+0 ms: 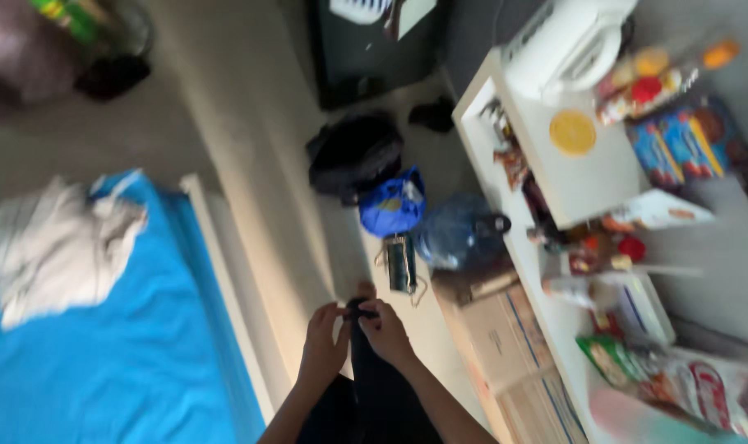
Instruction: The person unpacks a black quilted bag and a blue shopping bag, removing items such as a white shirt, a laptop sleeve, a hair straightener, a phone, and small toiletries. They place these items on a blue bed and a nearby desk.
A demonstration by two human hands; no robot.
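- Dark cloth, a long black garment, hangs down in front of the person; both hands pinch its top edge, low in the middle of the view.
- The left hand is closed on the top edge from the left side, fingers curled over the fabric.
- The right hand is closed on the same edge from the right, touching or almost touching the left one.
- As a judgement: a hold like this goes best with the edge kept level between the hands and the grip even, so the cloth hangs straight and does not twist. The picture is blurred, so the exact finger placing cannot be told.
- To the left lies a bed with a blue sheet and a pale crumpled cloth on it.
- To the right stand cardboard boxes against a white table crowded with packets.
- Further off on the floor: a blue bag and a black bag.
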